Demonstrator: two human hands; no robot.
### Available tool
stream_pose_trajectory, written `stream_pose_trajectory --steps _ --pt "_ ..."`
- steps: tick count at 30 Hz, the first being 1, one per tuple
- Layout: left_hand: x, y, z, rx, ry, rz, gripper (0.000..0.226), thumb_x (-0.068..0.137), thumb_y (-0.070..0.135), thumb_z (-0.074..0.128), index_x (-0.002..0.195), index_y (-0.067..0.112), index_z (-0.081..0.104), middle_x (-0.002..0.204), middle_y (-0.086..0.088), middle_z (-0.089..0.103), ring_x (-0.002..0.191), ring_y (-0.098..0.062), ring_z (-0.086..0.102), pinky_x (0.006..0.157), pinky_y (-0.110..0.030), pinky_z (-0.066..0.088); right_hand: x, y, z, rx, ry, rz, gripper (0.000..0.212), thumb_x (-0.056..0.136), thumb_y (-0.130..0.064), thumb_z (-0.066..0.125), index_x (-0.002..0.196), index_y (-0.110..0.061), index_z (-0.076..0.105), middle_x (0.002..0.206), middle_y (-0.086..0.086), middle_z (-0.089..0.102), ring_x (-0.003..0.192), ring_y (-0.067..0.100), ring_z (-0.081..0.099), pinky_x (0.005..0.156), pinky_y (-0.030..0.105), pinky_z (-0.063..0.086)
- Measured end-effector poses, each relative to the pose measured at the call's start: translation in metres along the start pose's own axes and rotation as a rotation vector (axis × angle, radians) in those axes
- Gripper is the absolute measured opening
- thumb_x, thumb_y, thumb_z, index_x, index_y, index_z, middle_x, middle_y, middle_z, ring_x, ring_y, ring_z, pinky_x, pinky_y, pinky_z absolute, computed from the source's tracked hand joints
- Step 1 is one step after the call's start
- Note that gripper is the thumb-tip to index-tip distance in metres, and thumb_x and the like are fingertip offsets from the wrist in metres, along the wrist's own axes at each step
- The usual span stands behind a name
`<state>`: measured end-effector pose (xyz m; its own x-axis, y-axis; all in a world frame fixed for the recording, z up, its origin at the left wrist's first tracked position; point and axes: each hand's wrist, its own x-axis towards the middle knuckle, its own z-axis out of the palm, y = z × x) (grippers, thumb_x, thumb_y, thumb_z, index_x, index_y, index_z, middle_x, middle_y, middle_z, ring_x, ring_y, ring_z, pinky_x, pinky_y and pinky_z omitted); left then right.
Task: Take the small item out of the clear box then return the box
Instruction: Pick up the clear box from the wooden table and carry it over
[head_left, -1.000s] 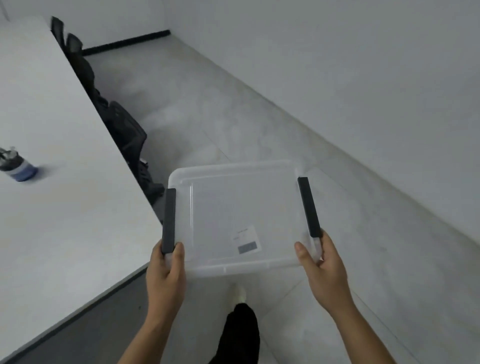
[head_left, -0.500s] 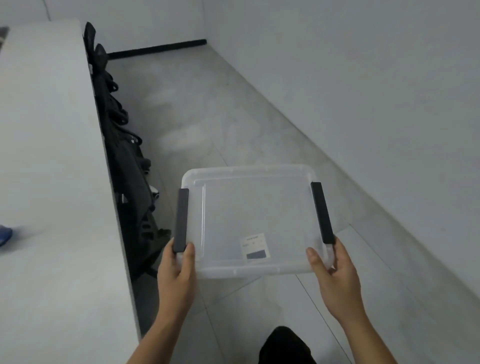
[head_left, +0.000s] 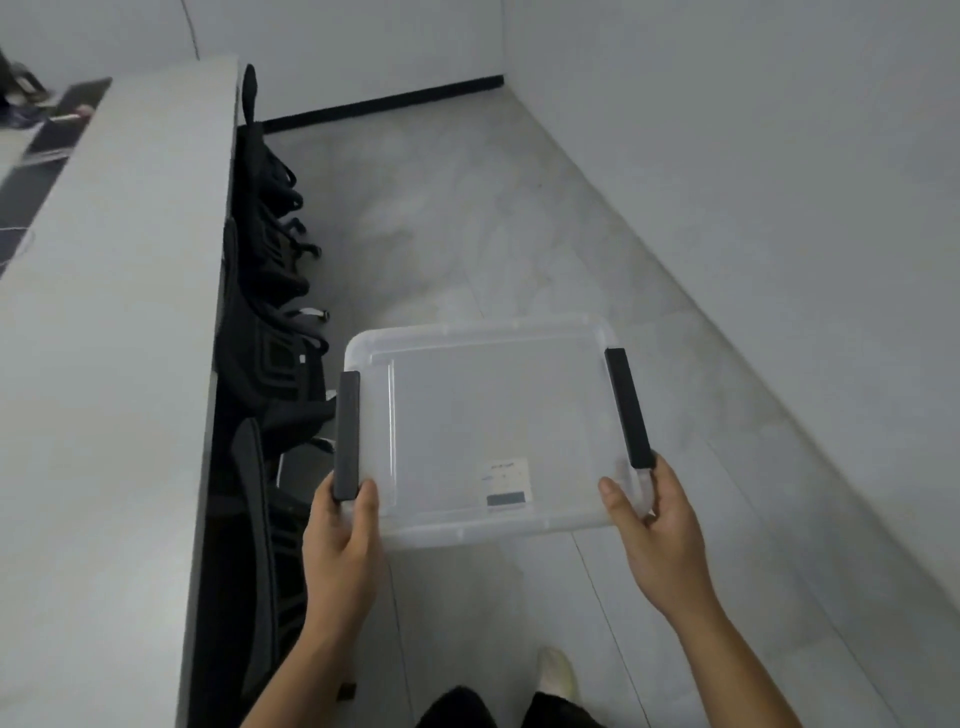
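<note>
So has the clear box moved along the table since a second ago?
Yes. The clear box, held by the left hand and right hand, has been carried forward along the long table, past its corner, beside the black chairs.

Left hand (head_left: 340, 540) and right hand (head_left: 660, 535) each closed in grip

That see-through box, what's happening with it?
A person is carrying the clear box with its lid on, the left hand and the right hand each gripping a near corner by a black latch. They are standing on the floor beside a long white table with black chairs tucked under it.
</note>
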<state>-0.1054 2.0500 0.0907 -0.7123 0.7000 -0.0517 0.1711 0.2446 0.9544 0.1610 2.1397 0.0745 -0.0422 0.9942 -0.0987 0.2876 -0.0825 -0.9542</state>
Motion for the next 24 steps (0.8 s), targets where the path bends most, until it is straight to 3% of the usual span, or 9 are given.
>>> stream_pose_trajectory --steps 1,3,6,10,13,15,18,22,24 --pt "0.024 0.007 0.006 -0.002 0.029 -0.013 0.03 0.097 0.026 0.054 0.124 0.014 0.059 0.105 0.002 0.069 0.09 0.0 0.065 0.074 -0.01 0.048 0.031 -0.01 0.012 -0.001 -0.038 -0.006 0.053 0.09 -0.036 0.063 0.139 -0.024 0.047 0.115 -0.022 0.06 0.084 -0.005 0.06 0.067 0.001 0.042" --pt "0.07 0.013 0.015 -0.015 0.089 -0.03 0.03 0.097 0.029 0.054 0.124 0.017 0.059 0.104 0.003 0.069 0.091 -0.004 0.065 0.078 -0.02 0.051 0.089 -0.029 0.038 -0.014 -0.101 -0.024 0.052 0.091 -0.034 0.063 0.139 -0.024 0.046 0.117 -0.024 0.058 0.079 -0.016 0.058 0.066 0.0 0.042" --pt "0.15 0.016 0.035 -0.04 0.174 -0.062 0.028 0.096 0.034 0.055 0.122 0.022 0.058 0.097 0.006 0.067 0.085 -0.014 0.065 0.078 -0.042 0.056 0.178 -0.05 0.082 -0.057 -0.161 -0.053 0.055 0.089 -0.037 0.064 0.14 -0.025 0.046 0.117 -0.023 0.059 0.078 -0.006 0.061 0.067 0.004 0.044" --pt "0.279 0.014 0.07 -0.062 0.205 -0.042 0.03 0.097 0.027 0.054 0.125 0.016 0.058 0.106 0.006 0.068 0.094 -0.001 0.065 0.08 -0.017 0.05 0.301 -0.07 0.15 -0.093 -0.148 -0.085 0.057 0.088 -0.041 0.064 0.14 -0.029 0.045 0.119 -0.018 0.061 0.063 -0.004 0.055 0.064 0.01 0.045" --pt "0.383 0.034 0.095 -0.085 0.194 -0.039 0.032 0.098 0.027 0.054 0.127 0.016 0.058 0.105 0.005 0.069 0.095 -0.001 0.065 0.084 -0.023 0.05 0.389 -0.098 0.19 -0.096 -0.132 -0.093 0.054 0.09 -0.039 0.063 0.14 -0.028 0.046 0.109 -0.028 0.059 0.075 0.004 0.059 0.064 0.003 0.043" --pt "0.448 0.055 0.113 -0.08 0.186 -0.021 0.025 0.098 0.024 0.054 0.121 0.02 0.059 0.1 0.007 0.069 0.09 0.003 0.064 0.078 -0.015 0.048 0.445 -0.121 0.209 -0.095 -0.126 -0.101 0.052 0.09 -0.04 0.062 0.139 -0.027 0.047 0.11 -0.027 0.06 0.087 0.001 0.06 0.066 0.001 0.042" --pt "0.537 0.087 0.145 -0.071 0.149 -0.017 0.024 0.098 0.025 0.054 0.121 0.022 0.058 0.097 0.007 0.069 0.088 0.001 0.065 0.079 -0.022 0.049 0.528 -0.146 0.23 -0.081 -0.095 -0.097 0.053 0.09 -0.039 0.062 0.139 -0.026 0.047 0.121 -0.019 0.061 0.089 -0.014 0.058 0.068 -0.001 0.04" --pt "0.652 0.111 0.199 -0.037 0.103 -0.001 0.028 0.097 0.027 0.055 0.123 0.017 0.058 0.1 0.003 0.07 0.094 -0.008 0.065 0.085 -0.03 0.05 0.639 -0.156 0.261 -0.066 -0.036 -0.085 0.058 0.086 -0.044 0.061 0.14 -0.027 0.046 0.122 -0.011 0.062 0.082 -0.004 0.06 0.066 0.001 0.041" --pt "0.714 0.118 0.231 -0.016 0.111 -0.004 0.031 0.094 0.035 0.055 0.121 0.02 0.059 0.096 -0.001 0.069 0.09 -0.011 0.065 0.083 -0.034 0.05 0.704 -0.155 0.281 -0.057 -0.026 -0.078 0.062 0.085 -0.046 0.061 0.141 -0.024 0.045 0.125 -0.008 0.061 0.085 -0.007 0.059 0.067 0.001 0.041"
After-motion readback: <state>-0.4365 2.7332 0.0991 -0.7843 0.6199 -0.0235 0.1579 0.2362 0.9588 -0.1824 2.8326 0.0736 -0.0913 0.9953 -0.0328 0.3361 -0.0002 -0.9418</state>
